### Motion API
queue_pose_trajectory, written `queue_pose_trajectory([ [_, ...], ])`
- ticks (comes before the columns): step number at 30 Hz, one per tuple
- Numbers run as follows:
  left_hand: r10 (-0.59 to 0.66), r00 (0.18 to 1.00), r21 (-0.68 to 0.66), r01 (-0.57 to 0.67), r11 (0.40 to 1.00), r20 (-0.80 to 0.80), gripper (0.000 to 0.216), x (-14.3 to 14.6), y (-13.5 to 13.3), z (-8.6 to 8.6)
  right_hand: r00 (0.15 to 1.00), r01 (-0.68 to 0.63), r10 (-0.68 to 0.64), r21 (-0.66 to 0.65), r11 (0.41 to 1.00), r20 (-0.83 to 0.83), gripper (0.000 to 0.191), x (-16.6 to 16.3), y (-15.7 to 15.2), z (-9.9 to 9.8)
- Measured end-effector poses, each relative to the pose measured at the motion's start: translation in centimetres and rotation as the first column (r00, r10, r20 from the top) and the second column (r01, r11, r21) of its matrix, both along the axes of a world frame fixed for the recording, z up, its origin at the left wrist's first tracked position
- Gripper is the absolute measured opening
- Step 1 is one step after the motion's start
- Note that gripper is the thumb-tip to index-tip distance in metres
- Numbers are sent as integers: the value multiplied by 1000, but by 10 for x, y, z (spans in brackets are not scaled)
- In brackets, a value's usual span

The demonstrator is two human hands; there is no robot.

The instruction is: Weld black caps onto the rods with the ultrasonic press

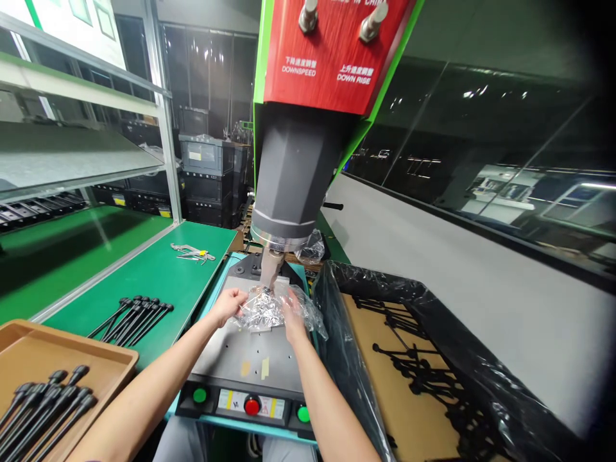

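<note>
A crumpled sheet of clear plastic film (266, 310) is stretched between my two hands, below the metal horn (272, 268) of a press machine. My left hand (228, 307) pinches the film's left edge, thumb and fingers closed together. My right hand (293, 316) grips the film on the right, its fingers partly covered by the shiny plastic. Beneath both hands lies the machine's grey metal base plate (226, 353). The film hides whatever is directly under the horn's tip.
Black rods with knobbed ends (137, 317) lie on the green table (206, 240), near metal pliers (192, 252). A brown tray (72, 340) holds more rods at left. At right stands a plastic-lined box (356, 359) with black parts. Green and red buttons (252, 405) line the machine's front.
</note>
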State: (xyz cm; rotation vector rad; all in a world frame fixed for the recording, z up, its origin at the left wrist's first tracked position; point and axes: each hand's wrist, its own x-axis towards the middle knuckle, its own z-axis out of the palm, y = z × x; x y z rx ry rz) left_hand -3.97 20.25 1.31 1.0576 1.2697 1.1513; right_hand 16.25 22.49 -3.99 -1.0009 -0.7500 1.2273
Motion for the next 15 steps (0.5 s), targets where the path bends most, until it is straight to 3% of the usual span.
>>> queue_pose_trajectory([
  [3, 3, 1000, 28, -2, 1000, -22, 37, 1, -5, -3, 990, 45, -51, -49, 998, -133, 58, 21, 7, -8],
  [8, 2, 1000, 95, 0, 996, -27, 38, 5, -6, -2, 947, 64, -93, -106, 992, -307, 39, 50, 15, -11],
  [15, 5, 999, 163, 3, 987, -48, 34, 12, -13, -11, 902, 56, -120, -164, 985, -415, 16, 60, -5, -33],
])
